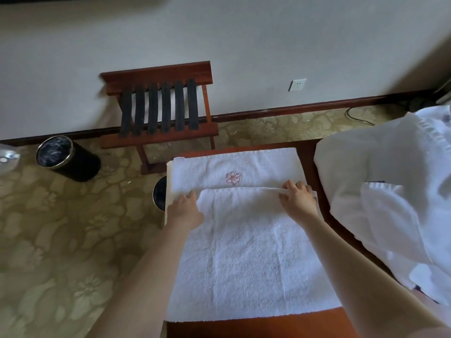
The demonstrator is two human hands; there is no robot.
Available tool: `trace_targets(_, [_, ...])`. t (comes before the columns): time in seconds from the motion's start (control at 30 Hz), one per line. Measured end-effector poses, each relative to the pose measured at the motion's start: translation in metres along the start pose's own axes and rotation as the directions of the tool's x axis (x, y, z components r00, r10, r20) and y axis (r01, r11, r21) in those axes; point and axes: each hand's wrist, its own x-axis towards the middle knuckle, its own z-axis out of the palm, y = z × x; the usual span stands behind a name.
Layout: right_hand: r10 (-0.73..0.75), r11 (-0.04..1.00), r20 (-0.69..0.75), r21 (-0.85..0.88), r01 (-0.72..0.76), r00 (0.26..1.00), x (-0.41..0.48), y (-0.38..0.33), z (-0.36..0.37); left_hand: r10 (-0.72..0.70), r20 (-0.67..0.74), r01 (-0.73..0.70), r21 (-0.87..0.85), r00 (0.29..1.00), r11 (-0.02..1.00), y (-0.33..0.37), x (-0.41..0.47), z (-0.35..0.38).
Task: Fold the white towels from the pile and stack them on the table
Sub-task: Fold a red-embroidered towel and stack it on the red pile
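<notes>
Both forearms reach out over a white towel spread flat on the red-brown surface. The towel's upper layer ends in an edge running across just short of the pink stitched flower on the far part. The left grip is curled on the left corner of that edge. The right grip is clamped on the right corner, fingers wrapped over a raised strip of cloth.

The towel looks like thick terry: soft, limp, fairly light and not fragile. It would likely sag in the middle if held at one point, so the two corners are the sensible places to hold, with the edge kept taut between them. The rough loops probably cling layer to layer, so lifting the edge should work better than dragging it.

More white towels sit in a pile to the right, just beside the surface.
</notes>
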Motion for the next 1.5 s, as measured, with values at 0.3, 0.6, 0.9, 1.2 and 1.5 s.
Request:
trace_targets(0.3, [0.01,0.997,-0.013,-0.078,-0.011,1.0,-0.06,0.024,0.007,0.01,0.055,-0.009,-0.021,0.998,1.0,0.0,-0.053,0.027])
trace_targets(0.6, [-0.019,0.962,-0.252,0.258,0.087,0.967,-0.084,0.026,-0.015,-0.123,-0.213,-0.018,-0.563,0.969,0.826,-0.026,-0.074,0.019])
trace_targets(0.9, [-0.039,0.953,-0.624,0.212,0.217,0.78,-0.1,-0.005,-0.047,-0.097,-0.351,-0.121,-0.552,0.931,0.825,-0.035,-0.083,-0.036])
trace_targets(1.2, [-0.111,0.973,-0.535,0.111,0.2,0.838,-0.027,-0.043,-0.049,-0.134,-0.226,0.044,-0.363,0.965,0.931,-0.019,-0.023,-0.078])
trace_targets(1.5, [-0.009,0.999,-0.205,-0.055,-0.002,0.979,0.033,-0.028,-0.013,-0.171,-0.142,0.162,-0.076,0.975,0.984,-0.023,0.035,-0.062])
